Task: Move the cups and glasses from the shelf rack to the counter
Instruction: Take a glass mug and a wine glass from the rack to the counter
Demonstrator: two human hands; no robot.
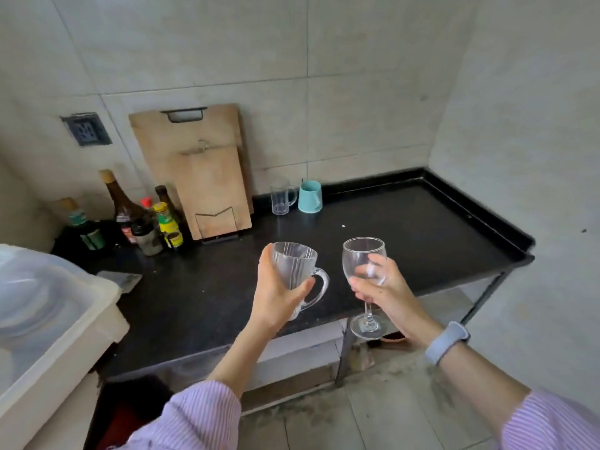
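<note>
My left hand (276,293) grips a clear ribbed glass mug (297,264) by its body, handle turned to the right, in the air over the front of the black counter (406,228). My right hand (386,287) holds a clear wine glass (363,254) around the bowl, with the stem and foot hanging past the counter's front edge. At the back of the counter stand a small clear mug (281,199) and a teal cup (310,196), side by side near the wall. The shelf rack is out of view.
Two wooden cutting boards (201,170) lean on the tiled wall at the back left. Several sauce bottles (146,219) cluster at the left. A white plastic bin (48,319) with a clear lid sits at the far left. A raised lip edges the counter's right side.
</note>
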